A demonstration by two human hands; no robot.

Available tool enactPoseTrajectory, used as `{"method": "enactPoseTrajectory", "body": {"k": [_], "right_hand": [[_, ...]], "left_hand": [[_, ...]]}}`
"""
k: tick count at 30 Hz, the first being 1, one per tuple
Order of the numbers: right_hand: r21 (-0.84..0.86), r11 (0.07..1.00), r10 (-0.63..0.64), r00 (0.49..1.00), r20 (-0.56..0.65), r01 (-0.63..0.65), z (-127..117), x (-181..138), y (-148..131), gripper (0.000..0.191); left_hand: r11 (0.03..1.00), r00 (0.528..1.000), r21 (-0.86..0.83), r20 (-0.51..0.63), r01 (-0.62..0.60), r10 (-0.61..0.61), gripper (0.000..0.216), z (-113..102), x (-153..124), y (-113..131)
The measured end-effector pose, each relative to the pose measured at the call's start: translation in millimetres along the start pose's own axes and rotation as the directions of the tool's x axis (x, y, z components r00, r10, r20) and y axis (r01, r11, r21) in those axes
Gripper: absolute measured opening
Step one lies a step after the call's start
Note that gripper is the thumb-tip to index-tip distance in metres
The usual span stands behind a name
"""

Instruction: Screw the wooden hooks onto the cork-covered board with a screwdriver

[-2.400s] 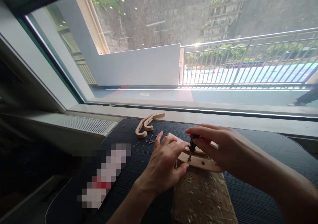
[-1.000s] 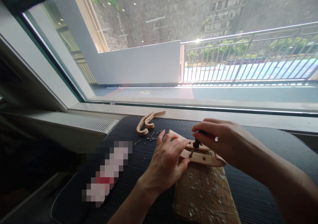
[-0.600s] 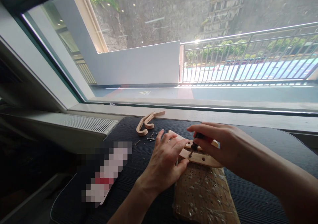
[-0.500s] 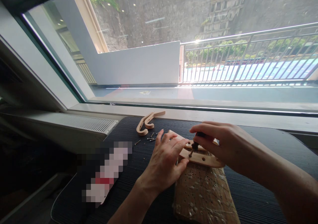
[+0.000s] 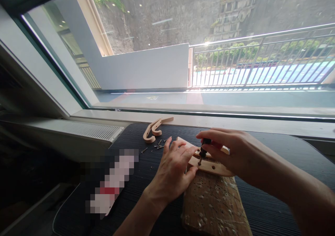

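Note:
A short dark screwdriver [image 5: 202, 151] is gripped in my right hand [image 5: 225, 143], its shaft pointing down. The tip meets a hole in a pale wooden hook [image 5: 218, 168], where a screw head seems to sit. My left hand [image 5: 174, 168] closes thumb and fingers around the left end of this hook, pressing it on a thick wooden block [image 5: 216, 203] full of small holes. Behind it lies a second pale wooden piece [image 5: 187, 142], partly covered by my fingers. The curved end of the front hook is hidden behind my right hand.
On the dark table [image 5: 146, 180], two more wooden hooks [image 5: 148, 133] rest near the window sill. Several loose screws [image 5: 158, 145] are scattered left of my left hand. A blurred-out flat object [image 5: 115, 183] lies at left. A white radiator [image 5: 91, 128] adjoins the table.
My right hand and the screwdriver handle have shifted slightly left, and the screwdriver stands more upright. My left hand keeps its hold on the hook.

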State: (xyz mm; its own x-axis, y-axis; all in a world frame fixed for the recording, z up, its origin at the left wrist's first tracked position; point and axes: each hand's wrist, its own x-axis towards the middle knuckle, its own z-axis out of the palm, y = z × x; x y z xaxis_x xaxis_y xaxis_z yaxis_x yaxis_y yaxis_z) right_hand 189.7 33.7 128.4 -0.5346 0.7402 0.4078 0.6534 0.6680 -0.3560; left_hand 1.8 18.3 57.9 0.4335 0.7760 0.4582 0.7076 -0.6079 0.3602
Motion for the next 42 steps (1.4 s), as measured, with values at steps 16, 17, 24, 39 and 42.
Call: {"method": "enactPoseTrajectory", "body": {"k": [16, 17, 24, 39, 42], "right_hand": [[-0.080, 0.996, 0.037, 0.999, 0.040, -0.033, -2.2, -1.4, -1.0, 0.024], [-0.066, 0.998, 0.027, 0.999, 0.036, -0.025, -2.3, -1.3, -1.3, 0.025], [-0.112, 0.991, 0.069, 0.997, -0.025, -0.071, 0.4, 6.7, 11.0, 0.024], [-0.037, 0.998, 0.048, 0.998, -0.033, -0.049, -0.4, 5.0, 8.5, 0.019], [-0.117, 0.989, 0.083, 0.995, -0.050, -0.089, 0.3, 6.6, 11.6, 0.020]], "left_hand": [[1.000, 1.000, 0.019, 0.003, 0.013, -0.013, 0.043, 3.2, -1.1, 1.2], [1.000, 1.000, 0.020, 0.005, 0.016, -0.017, 0.042, 2.8, -1.1, 1.2], [1.000, 1.000, 0.024, 0.008, 0.018, -0.018, 0.041, 3.1, -1.0, 0.8], [1.000, 1.000, 0.026, 0.011, 0.017, -0.017, 0.042, 3.9, -0.9, -0.8], [1.000, 1.000, 0.022, 0.013, 0.018, -0.018, 0.042, 4.0, -0.2, 0.2]]}}
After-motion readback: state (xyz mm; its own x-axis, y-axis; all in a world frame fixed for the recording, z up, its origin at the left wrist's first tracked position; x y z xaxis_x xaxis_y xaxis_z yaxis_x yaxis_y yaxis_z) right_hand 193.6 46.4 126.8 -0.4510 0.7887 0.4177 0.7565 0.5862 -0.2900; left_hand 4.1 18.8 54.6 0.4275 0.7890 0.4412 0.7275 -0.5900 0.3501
